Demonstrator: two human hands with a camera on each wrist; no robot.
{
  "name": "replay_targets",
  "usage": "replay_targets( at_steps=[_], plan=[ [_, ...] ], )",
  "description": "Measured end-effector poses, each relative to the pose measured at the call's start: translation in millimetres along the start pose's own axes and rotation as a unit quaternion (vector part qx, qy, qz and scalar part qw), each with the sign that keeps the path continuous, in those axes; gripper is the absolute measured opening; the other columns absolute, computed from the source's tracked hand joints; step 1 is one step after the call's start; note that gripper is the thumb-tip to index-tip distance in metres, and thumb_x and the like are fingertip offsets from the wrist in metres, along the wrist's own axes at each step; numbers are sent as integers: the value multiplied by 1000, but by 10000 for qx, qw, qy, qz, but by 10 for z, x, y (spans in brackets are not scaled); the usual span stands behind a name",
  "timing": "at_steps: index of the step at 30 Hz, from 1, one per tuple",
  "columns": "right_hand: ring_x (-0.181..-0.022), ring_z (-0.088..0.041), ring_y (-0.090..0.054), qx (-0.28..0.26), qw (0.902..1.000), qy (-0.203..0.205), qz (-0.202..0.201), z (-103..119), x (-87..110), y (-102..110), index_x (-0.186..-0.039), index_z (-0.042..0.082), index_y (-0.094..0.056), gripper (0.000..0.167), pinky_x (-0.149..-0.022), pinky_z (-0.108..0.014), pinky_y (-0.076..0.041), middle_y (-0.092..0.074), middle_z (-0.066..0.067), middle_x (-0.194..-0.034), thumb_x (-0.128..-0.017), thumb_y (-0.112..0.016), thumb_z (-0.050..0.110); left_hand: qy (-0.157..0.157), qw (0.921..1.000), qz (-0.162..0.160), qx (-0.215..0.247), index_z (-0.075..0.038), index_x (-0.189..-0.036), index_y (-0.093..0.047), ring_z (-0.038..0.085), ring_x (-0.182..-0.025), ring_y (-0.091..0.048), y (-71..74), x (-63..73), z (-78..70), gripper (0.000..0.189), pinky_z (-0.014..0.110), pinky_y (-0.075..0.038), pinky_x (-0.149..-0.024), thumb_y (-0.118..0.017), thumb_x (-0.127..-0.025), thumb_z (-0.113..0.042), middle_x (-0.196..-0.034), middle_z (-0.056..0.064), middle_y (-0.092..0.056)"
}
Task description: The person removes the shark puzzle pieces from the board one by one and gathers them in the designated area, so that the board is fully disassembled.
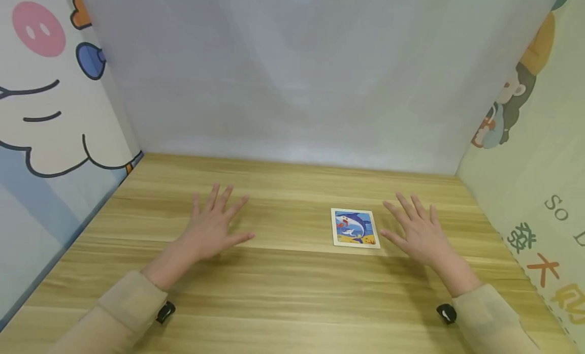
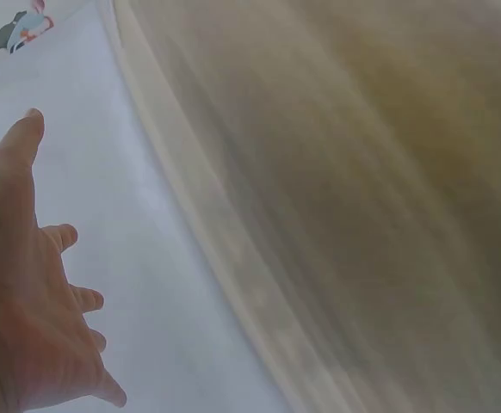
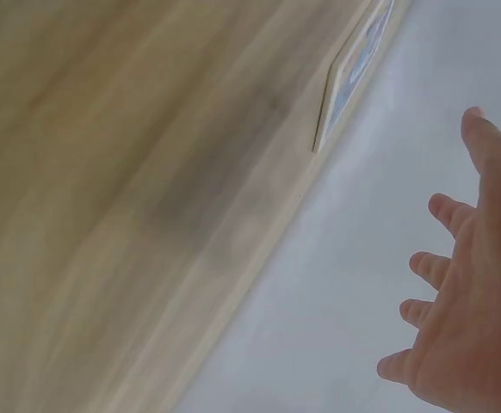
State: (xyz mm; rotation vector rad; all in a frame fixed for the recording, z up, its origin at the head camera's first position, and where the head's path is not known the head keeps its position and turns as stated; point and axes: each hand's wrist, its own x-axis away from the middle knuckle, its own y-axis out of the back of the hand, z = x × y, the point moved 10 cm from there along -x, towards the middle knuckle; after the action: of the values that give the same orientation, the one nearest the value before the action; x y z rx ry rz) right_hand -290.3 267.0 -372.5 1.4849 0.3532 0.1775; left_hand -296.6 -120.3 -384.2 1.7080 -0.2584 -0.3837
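A small square picture puzzle (image 1: 355,228) with a cream border and a blue dolphin lies on the wooden table, right of the middle in the head view. Its edge (image 3: 343,82) also shows at the top of the right wrist view. My right hand (image 1: 421,234) is just to the right of it, fingers spread, thumb tip close to its right edge, holding nothing. Over the left half of the table my left hand (image 1: 210,229) is spread with bare fingers, well apart from the puzzle. Both palms show with straight fingers in the wrist views.
The light wood-grain table (image 1: 274,293) runs back to a pale grey curtain (image 1: 292,79). At the left stands a cartoon-printed panel (image 1: 50,135), and at the right a cream panel (image 1: 516,181) with a figure and lettering. A black strap piece (image 1: 165,312) hangs at the left cuff.
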Motion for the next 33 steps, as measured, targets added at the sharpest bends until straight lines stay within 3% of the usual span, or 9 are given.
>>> replay_targets(
  at_steps=[7, 17, 22, 27, 33],
  plan=[
    [-143, -41, -3, 38, 9999, 42, -98, 77, -154, 80, -149, 20, -27, 70, -105, -69, -5, -12, -15, -157, -92, -50, 53, -151, 9994, -187, -262, -28, -151, -20, 38, -143, 11, 123, -202, -124, 87, 71, 3, -103, -44, -82, -74, -158, 16, -4],
    [-141, -44, -9, -309, 9991, 289, 41, 138, -458, 31, -148, 14, -28, 71, -105, -69, -7, -15, -17, -156, -91, -55, 48, -638, 9967, -479, -154, -29, -150, -22, 34, -144, 10, 213, -601, -564, 87, 61, 8, -109, -48, -80, -74, -158, 15, -5],
    [-141, -44, -8, -832, 9941, 540, 442, 171, -548, -100, -149, 13, -26, 76, -108, -65, -11, -15, -19, -155, -90, -58, 48, -864, 9953, -428, -111, -30, -150, -23, 36, -144, -4, 122, -805, -853, 89, 60, 1, -111, -50, -78, -74, -157, 14, -12],
    [-140, -44, -15, -1464, 9800, 797, 1087, 227, -571, -313, -149, 12, -26, 81, -104, -65, -23, -16, -18, -155, -86, -65, 45, -1072, 9939, -236, 48, -29, -150, -24, 35, -143, -11, -54, -977, -1157, 91, 58, -4, -112, -57, -76, -72, -156, 12, -17],
    [-137, -42, -25, -1498, 9702, 1225, 1460, 324, -602, -519, -147, 9, -31, 87, -104, -61, -28, -24, -17, -153, -80, -70, 48, -1258, 9916, -111, 274, -27, -149, -27, 31, -140, -21, -248, -1150, -1405, 90, 54, -11, -113, -63, -76, -66, -152, 10, -28]
  ],
)
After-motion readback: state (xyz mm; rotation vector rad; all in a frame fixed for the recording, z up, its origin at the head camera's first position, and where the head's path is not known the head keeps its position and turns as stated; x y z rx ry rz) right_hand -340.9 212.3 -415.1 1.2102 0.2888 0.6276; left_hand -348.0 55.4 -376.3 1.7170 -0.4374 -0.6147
